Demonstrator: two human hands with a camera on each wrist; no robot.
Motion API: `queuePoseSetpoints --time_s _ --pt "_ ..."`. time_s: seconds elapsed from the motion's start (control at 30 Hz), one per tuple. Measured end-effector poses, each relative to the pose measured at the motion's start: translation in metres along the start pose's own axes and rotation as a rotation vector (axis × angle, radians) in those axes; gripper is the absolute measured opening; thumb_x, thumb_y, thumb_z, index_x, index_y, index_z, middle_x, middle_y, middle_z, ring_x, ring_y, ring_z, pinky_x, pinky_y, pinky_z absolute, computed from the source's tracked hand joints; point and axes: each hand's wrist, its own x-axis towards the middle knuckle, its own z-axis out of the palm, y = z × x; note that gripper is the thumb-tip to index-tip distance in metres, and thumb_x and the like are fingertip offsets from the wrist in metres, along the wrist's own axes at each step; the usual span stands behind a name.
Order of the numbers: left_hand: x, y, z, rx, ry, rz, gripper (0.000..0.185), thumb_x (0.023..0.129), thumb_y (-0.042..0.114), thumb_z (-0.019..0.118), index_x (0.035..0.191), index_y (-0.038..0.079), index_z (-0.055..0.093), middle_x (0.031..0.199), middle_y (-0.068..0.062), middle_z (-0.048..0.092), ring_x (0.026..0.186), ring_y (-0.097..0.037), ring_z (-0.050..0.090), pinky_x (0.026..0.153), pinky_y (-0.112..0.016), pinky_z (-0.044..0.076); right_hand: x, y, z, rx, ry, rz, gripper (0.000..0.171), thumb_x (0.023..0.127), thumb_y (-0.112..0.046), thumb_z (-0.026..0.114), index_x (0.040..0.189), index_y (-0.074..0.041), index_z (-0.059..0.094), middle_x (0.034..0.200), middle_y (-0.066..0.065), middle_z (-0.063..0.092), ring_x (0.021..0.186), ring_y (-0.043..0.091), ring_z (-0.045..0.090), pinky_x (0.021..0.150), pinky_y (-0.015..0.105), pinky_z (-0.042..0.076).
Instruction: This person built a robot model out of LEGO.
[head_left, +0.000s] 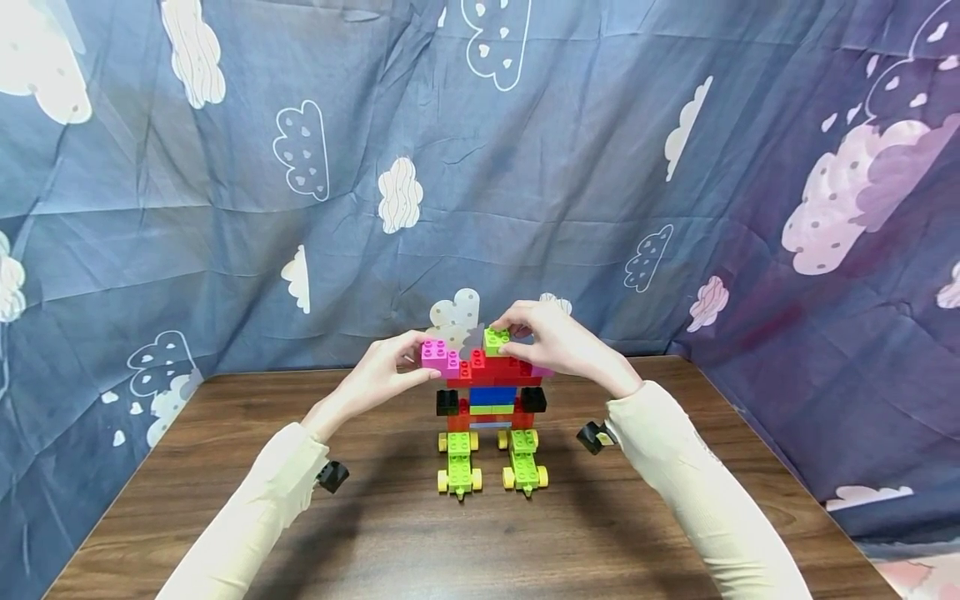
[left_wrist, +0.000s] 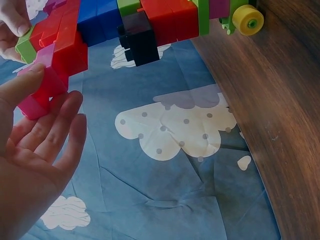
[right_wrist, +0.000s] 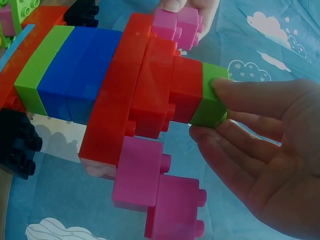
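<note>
A figure built of toy building blocks stands upright on the table, its red blocks (head_left: 501, 367) at shoulder height. On top sits a lime green block (head_left: 496, 341), pinched between the thumb and fingers of my right hand (head_left: 551, 337). My left hand (head_left: 378, 373) pinches the pink blocks (head_left: 435, 353) at the figure's left shoulder, thumb in front and fingers behind. More pink blocks (right_wrist: 175, 205) stick out from the opposite shoulder, below my right hand. The middle is a blue block (head_left: 492, 396) over a green one, with black blocks (head_left: 447, 403) at both sides.
Two lime green wheeled bases (head_left: 460, 467) with yellow wheels form the figure's feet on the brown wooden table (head_left: 390, 533). Behind hangs a blue cloth (head_left: 480, 233) with cloud prints. A small black camera (head_left: 332, 476) is worn at each wrist.
</note>
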Motion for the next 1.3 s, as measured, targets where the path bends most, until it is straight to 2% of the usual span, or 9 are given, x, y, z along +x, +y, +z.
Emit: queuePoseSetpoints --time_s 0.37,0.63,1.0,1.3 --pt "-0.001 0.000 0.001 -0.003 -0.009 -0.016 0.043 0.086 0.019 0.078 0.123 0.007 0.062 0.108 -0.009 0.071 0.092 -0.020 0.066 0.089 -0.044 0.059 -0.001 -0.001 0.001 -0.005 -0.014 0.019 0.029 0.084 -0.013 0.079 0.110 -0.004 0.070 0.105 0.010 0.071 0.090 0.022 0.064 0.085 0.038 0.057" --pt "-0.002 -0.002 0.001 0.019 -0.016 -0.025 0.043 0.086 0.020 0.077 0.124 0.008 0.061 0.107 -0.007 0.071 0.092 -0.018 0.065 0.089 -0.039 0.059 -0.006 -0.001 0.001 -0.003 -0.005 0.008 0.032 0.085 -0.016 0.078 0.113 -0.005 0.069 0.107 0.009 0.072 0.093 0.023 0.065 0.087 0.038 0.057" --pt "-0.001 -0.003 0.001 0.009 -0.014 -0.005 0.043 0.086 0.021 0.077 0.124 0.009 0.062 0.107 -0.006 0.072 0.091 -0.018 0.066 0.089 -0.040 0.059 -0.017 0.009 -0.013 0.052 0.105 0.003 0.031 0.087 -0.018 0.076 0.114 -0.006 0.069 0.110 0.010 0.072 0.097 0.024 0.068 0.090 0.043 0.058" --pt "0.000 -0.003 0.001 -0.007 -0.012 0.002 0.043 0.086 0.020 0.078 0.124 0.008 0.062 0.106 -0.008 0.072 0.092 -0.022 0.066 0.090 -0.046 0.058 -0.040 0.038 -0.026 -0.028 0.241 0.034 0.025 0.087 -0.016 0.076 0.111 -0.008 0.071 0.102 0.007 0.074 0.088 0.016 0.068 0.088 0.041 0.058"
